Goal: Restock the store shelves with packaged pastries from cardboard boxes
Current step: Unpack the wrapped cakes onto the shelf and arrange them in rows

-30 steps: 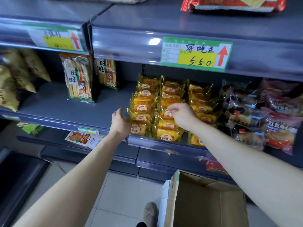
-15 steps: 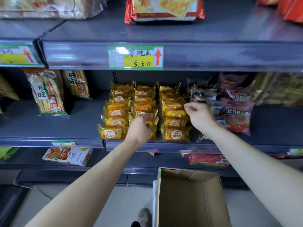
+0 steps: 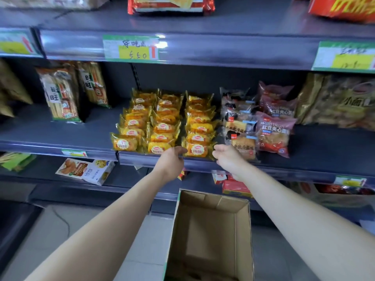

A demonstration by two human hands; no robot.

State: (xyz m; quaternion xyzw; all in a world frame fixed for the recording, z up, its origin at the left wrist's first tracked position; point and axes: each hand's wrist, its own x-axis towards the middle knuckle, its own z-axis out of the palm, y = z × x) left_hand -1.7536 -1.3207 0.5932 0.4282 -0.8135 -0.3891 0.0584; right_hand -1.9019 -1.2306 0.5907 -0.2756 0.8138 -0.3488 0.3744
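On the shelf lip, the front pastry pack
Nearest, the cardboard box stands open; above it left hand and right hand flank the pack, fingers loosely bent at its film edges, no pinch evident; likely light, soft, crushable, film slippery, so take it by the sides; grey shelf smooth, neighbouring rows tight; price tag overhead

Obs.: two bare arms are showing in the head view, uncovered from hand to frame edge.
Left hand and right hand are showing bare. Left forearm and right forearm are running uncovered, each widening from a narrow wrist toward the lower frame edge. Fingers are appearing rounded at the tips; nails are reading too blurred to note.
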